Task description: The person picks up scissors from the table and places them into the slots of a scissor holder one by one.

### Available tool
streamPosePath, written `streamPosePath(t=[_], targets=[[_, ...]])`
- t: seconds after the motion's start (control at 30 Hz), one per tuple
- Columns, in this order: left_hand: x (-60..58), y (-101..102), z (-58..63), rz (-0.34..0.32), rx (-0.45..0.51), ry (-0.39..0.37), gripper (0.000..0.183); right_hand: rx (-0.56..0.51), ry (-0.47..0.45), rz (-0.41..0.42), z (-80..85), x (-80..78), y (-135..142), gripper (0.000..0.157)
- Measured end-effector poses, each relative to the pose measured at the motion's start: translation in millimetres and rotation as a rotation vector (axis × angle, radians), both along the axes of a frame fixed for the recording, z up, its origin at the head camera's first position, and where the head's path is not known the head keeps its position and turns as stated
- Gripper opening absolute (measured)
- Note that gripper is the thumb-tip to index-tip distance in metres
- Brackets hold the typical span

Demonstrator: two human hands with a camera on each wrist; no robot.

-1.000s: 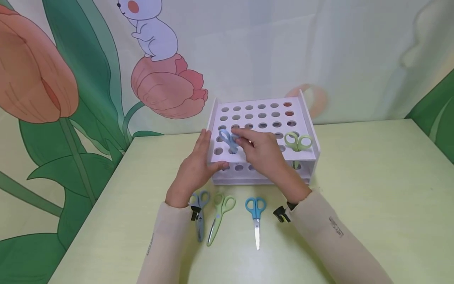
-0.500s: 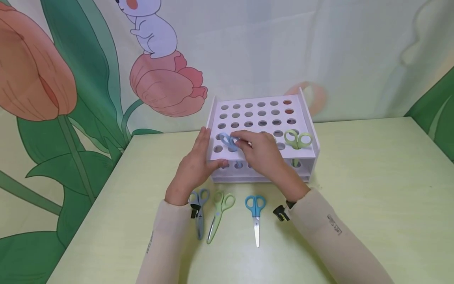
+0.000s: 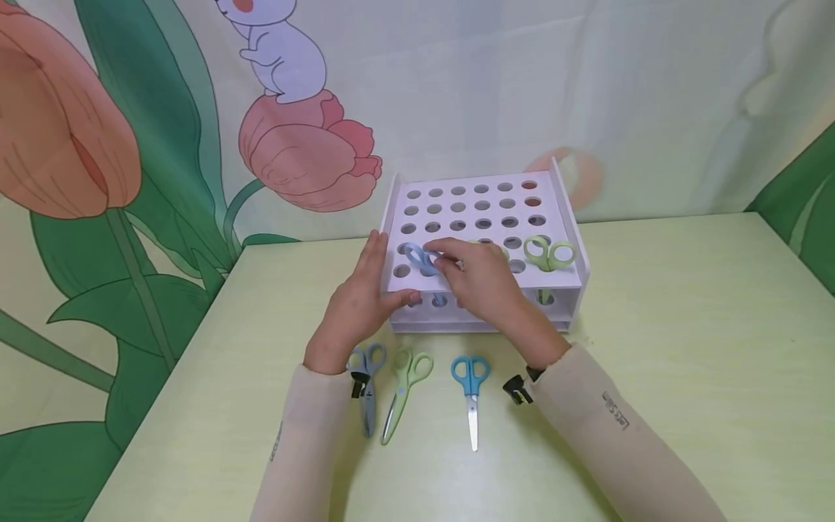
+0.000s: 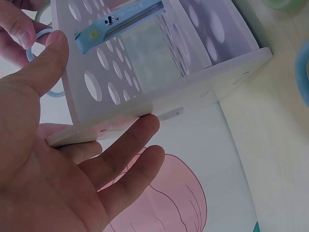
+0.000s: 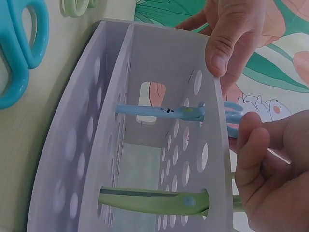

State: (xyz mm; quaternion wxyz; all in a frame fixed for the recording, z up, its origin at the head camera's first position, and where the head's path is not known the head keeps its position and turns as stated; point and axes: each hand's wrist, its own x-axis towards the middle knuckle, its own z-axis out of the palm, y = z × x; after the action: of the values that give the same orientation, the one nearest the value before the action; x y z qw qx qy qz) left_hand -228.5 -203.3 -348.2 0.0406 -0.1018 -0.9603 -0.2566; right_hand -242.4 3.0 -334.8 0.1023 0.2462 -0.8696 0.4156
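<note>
Right hand (image 3: pixel 479 279) pinches a handle loop of the light blue scissors (image 5: pixel 186 113), thumb and finger drawn close together. Just changed: the light blue scissors have dropped lower; a second ago no blade showed at the lower tier, now the blade shows down there, through a front hole. Reads as seated or nearly so, though the grip is not released. They stand in the front row of the white rack (image 3: pixel 446 217), just to the left of the right hand's fingertips, handles above the top panel. Left hand (image 3: pixel 355 312) rests along the rack's left side, fingers fairly straight, thumb over the front edge; probably steadying it. Inner green pair (image 5: pixel 154 199) is also in the front row, mostly behind the right hand in the head view; outer green pair (image 3: pixel 549 262) sits to that hand's right. On the table (image 3: pixel 685 326), nearer the person than both hands: grey-blue pair (image 3: pixel 369 406) by the left wrist, then loose green pair (image 3: pixel 403 391), then turquoise pair (image 3: pixel 472 388). Those three are not racked.
</note>
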Motion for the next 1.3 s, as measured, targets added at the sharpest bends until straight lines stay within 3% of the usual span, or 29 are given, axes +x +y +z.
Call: streamPosePath(t=[0.3,0.47,0.63,0.8,1.0,1.3], targets=[[-0.4,2,-0.2,-0.003,0.029,-0.015,0.104,0.004,-0.065,-0.018,5.3,3.7,3,0.038],[-0.4,3,-1.5,-0.003,0.035,-0.018,0.104,-0.005,-0.014,-0.056,11.3,10.5,6,0.038],[-1.5,4,-1.7,-0.003,0.028,-0.022,0.104,-0.134,0.066,-0.051,17.7,21.6,13,0.031],[-2.9,4,-0.7,-0.004,0.010,-0.017,0.105,-0.301,-0.047,0.046,16.9,31.9,22,0.023],[-3.3,5,1.9,-0.005,0.014,-0.023,0.104,-0.316,-0.216,0.102,-3.4,36.7,37,0.017],[-0.2,1,1.1,-0.001,0.032,-0.027,0.105,-0.283,-0.433,0.158,-55.1,36.5,52,0.014]])
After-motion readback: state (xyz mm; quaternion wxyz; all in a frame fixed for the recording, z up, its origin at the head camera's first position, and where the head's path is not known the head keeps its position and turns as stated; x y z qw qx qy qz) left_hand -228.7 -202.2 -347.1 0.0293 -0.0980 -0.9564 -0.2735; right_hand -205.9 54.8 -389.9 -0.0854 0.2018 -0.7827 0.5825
